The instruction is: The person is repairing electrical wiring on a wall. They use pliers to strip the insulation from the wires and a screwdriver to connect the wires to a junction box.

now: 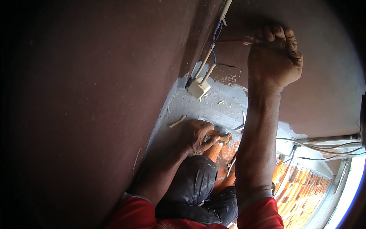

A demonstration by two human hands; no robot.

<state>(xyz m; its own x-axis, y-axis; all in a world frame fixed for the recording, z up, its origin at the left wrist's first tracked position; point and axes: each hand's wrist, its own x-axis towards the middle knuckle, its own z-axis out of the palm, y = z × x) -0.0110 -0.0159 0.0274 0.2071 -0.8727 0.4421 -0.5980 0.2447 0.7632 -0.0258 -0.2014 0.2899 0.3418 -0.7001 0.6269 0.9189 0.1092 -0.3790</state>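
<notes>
My right hand (275,51) is raised against the brown wall and clenched in a fist. It grips the end of a thin red wire (230,41) that runs left toward a blue wire (215,42) hanging from a white conduit (225,9). Below them, a cream junction box (199,88) sits in the wall corner with another conduit piece (208,74) entering it. My left hand (196,135) rests lower down on a white-painted ledge (183,105). Its fingers are bent at the ledge's edge, beside orange surfaces (225,150). Whether it holds anything is hidden.
Short white conduit offcuts (177,121) lie scattered on the ledge. My knee in dark, paint-flecked trousers (194,179) is below the left hand. White cables (324,147) and a pipe (331,138) run along the right wall above orange tiles (305,191). Brown walls (95,95) close in on the left.
</notes>
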